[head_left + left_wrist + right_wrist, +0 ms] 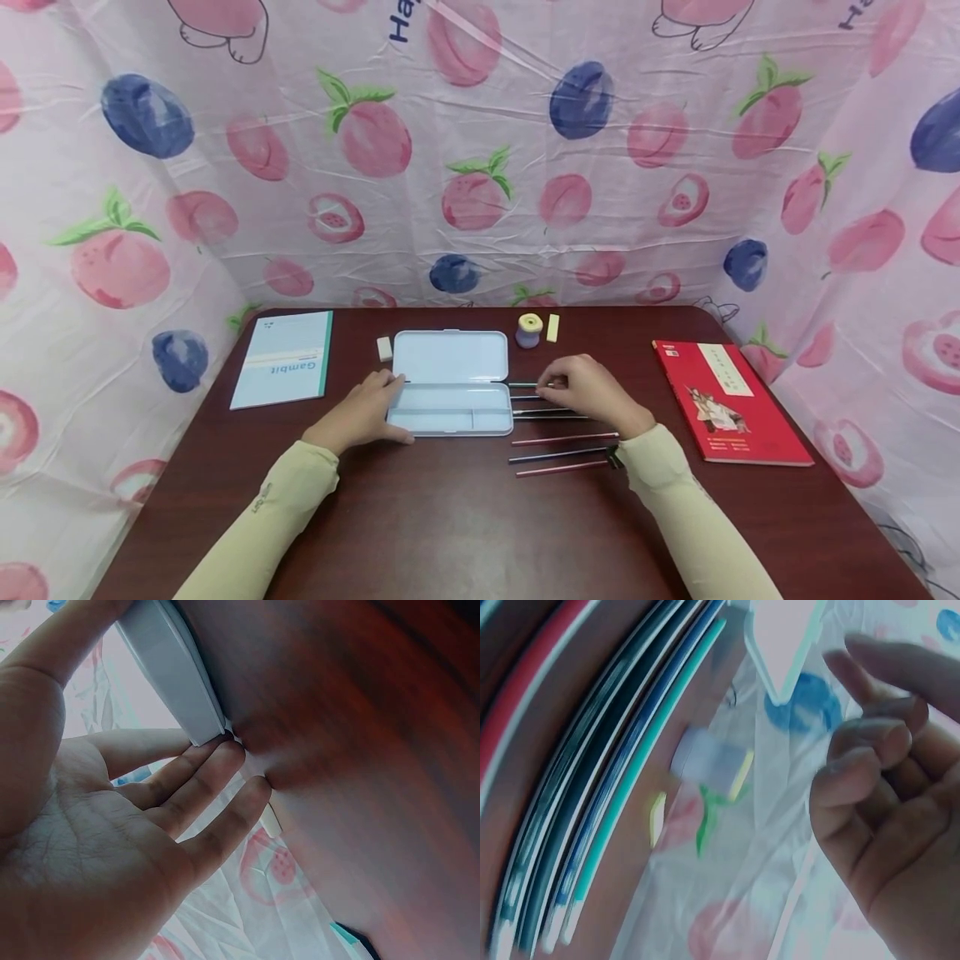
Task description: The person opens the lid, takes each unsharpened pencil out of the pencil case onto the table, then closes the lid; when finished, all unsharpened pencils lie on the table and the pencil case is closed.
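A pale blue pencil case lies with its lid folded back, and no pencils show in its compartments. My left hand spans its left end, thumb at the front corner and fingers by the hinge side; the left wrist view has fairly straight fingers against the case corner. To the right of the case lie several pencils, among them a teal one, a blue one and a red one. Above the upper pencils hovers my right hand, its fingers loosely bent with nothing between them.
A white eraser lies beside the lid. Behind the pencils stand a purple pot with a yellow top and a yellow strip. A light blue notebook lies at left, a red book at right. Printed cloth hangs around the table.
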The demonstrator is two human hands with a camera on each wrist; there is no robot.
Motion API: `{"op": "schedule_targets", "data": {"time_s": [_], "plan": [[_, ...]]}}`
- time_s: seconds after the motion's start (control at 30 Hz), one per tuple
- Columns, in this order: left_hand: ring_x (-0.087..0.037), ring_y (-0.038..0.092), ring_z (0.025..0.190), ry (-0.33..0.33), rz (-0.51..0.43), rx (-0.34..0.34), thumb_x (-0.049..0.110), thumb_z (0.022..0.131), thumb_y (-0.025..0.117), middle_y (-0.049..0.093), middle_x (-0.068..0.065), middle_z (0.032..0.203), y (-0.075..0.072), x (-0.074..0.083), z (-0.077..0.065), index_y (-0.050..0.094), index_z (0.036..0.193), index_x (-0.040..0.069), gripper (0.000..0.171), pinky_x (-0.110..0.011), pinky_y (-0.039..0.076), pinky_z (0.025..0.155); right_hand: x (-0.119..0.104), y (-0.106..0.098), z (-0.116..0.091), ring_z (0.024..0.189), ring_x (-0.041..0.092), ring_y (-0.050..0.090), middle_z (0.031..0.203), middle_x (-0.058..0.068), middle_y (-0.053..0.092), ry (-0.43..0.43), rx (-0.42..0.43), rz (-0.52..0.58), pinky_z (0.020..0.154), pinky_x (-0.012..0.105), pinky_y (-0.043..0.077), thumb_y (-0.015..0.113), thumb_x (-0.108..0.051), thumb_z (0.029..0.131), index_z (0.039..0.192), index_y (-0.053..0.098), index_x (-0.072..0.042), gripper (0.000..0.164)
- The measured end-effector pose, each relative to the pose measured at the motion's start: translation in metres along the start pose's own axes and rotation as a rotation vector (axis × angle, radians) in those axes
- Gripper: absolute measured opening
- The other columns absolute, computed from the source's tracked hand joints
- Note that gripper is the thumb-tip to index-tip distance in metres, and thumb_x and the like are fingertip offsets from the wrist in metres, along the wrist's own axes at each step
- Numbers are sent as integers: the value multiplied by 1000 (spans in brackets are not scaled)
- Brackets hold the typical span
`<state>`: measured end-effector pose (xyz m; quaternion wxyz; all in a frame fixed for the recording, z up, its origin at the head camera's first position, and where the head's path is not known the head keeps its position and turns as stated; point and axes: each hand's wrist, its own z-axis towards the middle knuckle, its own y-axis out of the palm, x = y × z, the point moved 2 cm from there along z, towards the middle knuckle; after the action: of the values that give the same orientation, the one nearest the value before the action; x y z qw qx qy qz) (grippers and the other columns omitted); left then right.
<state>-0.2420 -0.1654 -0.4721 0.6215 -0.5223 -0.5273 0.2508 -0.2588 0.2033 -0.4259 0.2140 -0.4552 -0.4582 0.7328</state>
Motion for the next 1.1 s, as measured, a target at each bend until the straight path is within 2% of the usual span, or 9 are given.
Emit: {"op": "schedule_targets", "data": {"time_s": [0.1, 0.27, 0.5, 0.8, 0.97, 1.1], "plan": [[-34, 51, 132, 3, 1, 7, 48, 80, 94, 51, -22, 152, 0, 0, 0, 42, 161, 0, 107, -54, 47, 117, -9, 9, 13, 67, 5, 57, 79, -5, 77, 9, 13, 1, 66, 26, 50, 84, -17, 91, 90, 84, -11, 6], [-33, 52, 129, 9, 7, 17, 48, 79, 94, 53, -22, 149, 1, -2, 0, 44, 160, -1, 107, -53, 49, 115, -17, 27, 31, 63, 4, 53, 80, -5, 79, 18, -23, -6, 65, 27, 48, 84, -15, 91, 90, 85, -11, 4], [-31, 52, 125, 15, 8, 16, 48, 78, 94, 54, -21, 145, 2, -3, 0, 44, 160, -1, 108, -51, 51, 112, -14, 48, 45, 59, 4, 47, 68, -8, 68, 37, -103, -23, 60, 24, 44, 85, -16, 89, 85, 84, -13, 5], [-33, 51, 129, 30, 4, 16, 50, 78, 95, 52, -22, 148, 1, -3, 2, 43, 160, -2, 110, -53, 48, 115, -7, 55, 52, 57, 6, 48, 61, -6, 62, 58, -196, 34, 58, 24, 42, 88, -20, 86, 80, 83, -17, 8], [-32, 51, 127, 27, 2, 14, 49, 78, 95, 53, -22, 147, 1, -2, 1, 44, 160, -3, 110, -52, 49, 114, -5, 56, 56, 59, 5, 51, 64, -5, 66, 36, -234, 90, 59, 23, 44, 89, -17, 86, 81, 84, -14, 8], [-31, 52, 125, 25, 2, 18, 48, 78, 95, 54, -21, 146, 0, -2, 0, 44, 160, -2, 109, -52, 50, 113, -4, 57, 59, 66, 1, 61, 72, -3, 75, 27, -271, 136, 65, 21, 51, 88, -13, 86, 84, 84, -11, 5]]}}
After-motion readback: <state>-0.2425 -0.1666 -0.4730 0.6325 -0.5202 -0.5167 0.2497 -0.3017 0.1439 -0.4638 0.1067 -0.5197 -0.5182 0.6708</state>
